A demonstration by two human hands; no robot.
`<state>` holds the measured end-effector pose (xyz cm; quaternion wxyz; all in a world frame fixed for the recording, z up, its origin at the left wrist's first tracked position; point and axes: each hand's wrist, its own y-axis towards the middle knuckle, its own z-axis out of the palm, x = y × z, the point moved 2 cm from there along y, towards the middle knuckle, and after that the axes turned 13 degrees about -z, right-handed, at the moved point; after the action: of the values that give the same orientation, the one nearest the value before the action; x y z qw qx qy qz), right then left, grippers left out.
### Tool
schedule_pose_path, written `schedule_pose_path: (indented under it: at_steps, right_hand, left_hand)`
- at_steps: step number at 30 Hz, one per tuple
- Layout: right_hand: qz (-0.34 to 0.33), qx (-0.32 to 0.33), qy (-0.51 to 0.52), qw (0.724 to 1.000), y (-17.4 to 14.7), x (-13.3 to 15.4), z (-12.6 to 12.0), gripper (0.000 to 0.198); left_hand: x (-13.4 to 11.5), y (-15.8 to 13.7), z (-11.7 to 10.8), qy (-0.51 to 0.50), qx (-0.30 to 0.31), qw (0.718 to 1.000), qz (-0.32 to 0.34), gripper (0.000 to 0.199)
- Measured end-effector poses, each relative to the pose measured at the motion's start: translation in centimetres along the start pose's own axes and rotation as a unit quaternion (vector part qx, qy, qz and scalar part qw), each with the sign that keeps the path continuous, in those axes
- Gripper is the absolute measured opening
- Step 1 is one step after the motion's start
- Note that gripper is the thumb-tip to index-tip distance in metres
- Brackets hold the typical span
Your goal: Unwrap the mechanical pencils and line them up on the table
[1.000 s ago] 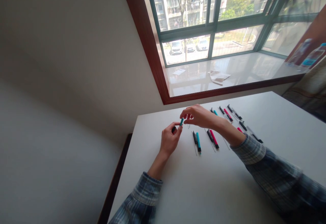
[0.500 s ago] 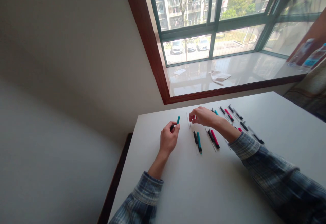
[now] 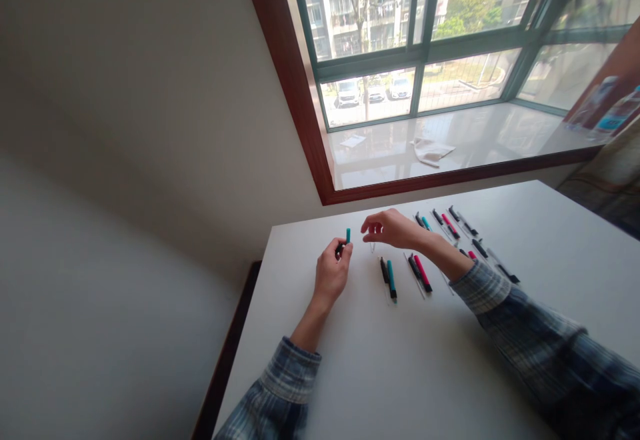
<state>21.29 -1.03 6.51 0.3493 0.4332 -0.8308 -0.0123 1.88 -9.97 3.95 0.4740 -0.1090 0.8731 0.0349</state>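
My left hand (image 3: 330,273) is raised over the white table (image 3: 400,373) and pinches a short pen part (image 3: 347,237), teal on top and black below, held upright. My right hand (image 3: 395,228) hovers just to its right with fingers apart and nothing visible in them. Under its fingertips a thin clear pen piece (image 3: 373,248) lies on the table. Just in front of the hands lie a black and teal pair of pen parts (image 3: 389,277) and a black and pink pair (image 3: 419,272).
Several more black, pink and teal pen parts (image 3: 453,223) lie in rows toward the back right of the table. Behind it runs a glossy window sill (image 3: 500,137) with a cloth (image 3: 431,151) and a paper (image 3: 353,140). Bottles (image 3: 607,103) stand at the far right.
My right hand let go of the teal part, drew back to the right and opened its fingers. My left hand keeps the teal and black part, now tilted more upright.
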Motion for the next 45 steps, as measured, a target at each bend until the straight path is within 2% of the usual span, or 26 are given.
schedule_pose_path:
  at_steps: [4, 8, 12, 14, 17, 20, 23, 28, 33, 36, 39, 42, 45]
  right_hand:
    - [0.004, -0.031, 0.07, 0.997, 0.2, 0.9, 0.6, 0.026]
    - [0.009, -0.025, 0.11, 0.994, 0.4, 1.2, 1.4, 0.019]
    - [0.008, -0.003, 0.166, 0.986, 0.4, 1.4, 1.6, 0.024]
    - [0.01, 0.001, 0.137, 0.99, 0.2, 1.1, 1.3, 0.023]
    - [0.009, 0.015, 0.017, 1.0, -0.1, 0.3, 0.8, 0.008]
    - [-0.004, 0.049, -0.042, 0.998, -0.3, -0.2, 0.4, 0.01]
    - [-0.005, 0.046, -0.005, 0.999, -0.2, 0.3, 0.3, 0.008]
    - [0.025, 0.005, 0.094, 0.995, 0.2, 1.7, 1.4, 0.023]
    - [0.074, 0.012, 0.119, 0.99, 0.3, 1.9, 2.3, 0.015]
    - [0.064, 0.018, 0.101, 0.993, 0.2, 1.8, 2.2, 0.017]
    - [0.038, 0.04, 0.076, 0.996, 0.2, 1.8, 2.2, 0.019]
    - [-0.008, 0.059, 0.055, 0.997, 0.2, 1.9, 2.8, 0.014]
    - [-0.037, 0.049, 0.038, 0.997, 0.4, 1.7, 3.5, 0.015]
  left_hand:
    - [-0.3, -0.2, 0.2, 0.04, 0.015, 0.998, 0.036, 0.029]
    - [-0.5, -0.3, 0.4, 0.073, 0.014, 0.996, 0.054, 0.027]
    - [-0.7, -0.3, 0.3, 0.091, 0.016, 0.994, 0.056, 0.025]
    - [-0.7, -0.3, 0.1, 0.117, 0.001, 0.992, 0.056, 0.024]
    - [-0.5, -0.1, -0.4, 0.173, -0.031, 0.983, 0.053, 0.021]
    - [-0.2, 0.0, -0.8, 0.219, -0.047, 0.974, 0.038, 0.019]
    - [-0.2, 0.1, -0.9, 0.243, -0.046, 0.969, 0.029, 0.02]
    - [-0.7, -0.1, -0.6, 0.233, -0.009, 0.971, 0.048, 0.022]
    - [-1.0, -0.1, -0.4, 0.195, 0.023, 0.979, 0.059, 0.024]
    - [-0.7, 0.4, -0.9, 0.152, 0.022, 0.987, 0.048, 0.028]
    - [0.0, 1.2, -1.7, 0.128, -0.012, 0.99, 0.052, 0.023]
    - [0.7, 1.9, -2.4, 0.171, -0.049, 0.982, 0.067, 0.029]
    - [1.3, 2.2, -2.5, 0.212, -0.059, 0.972, 0.082, 0.029]
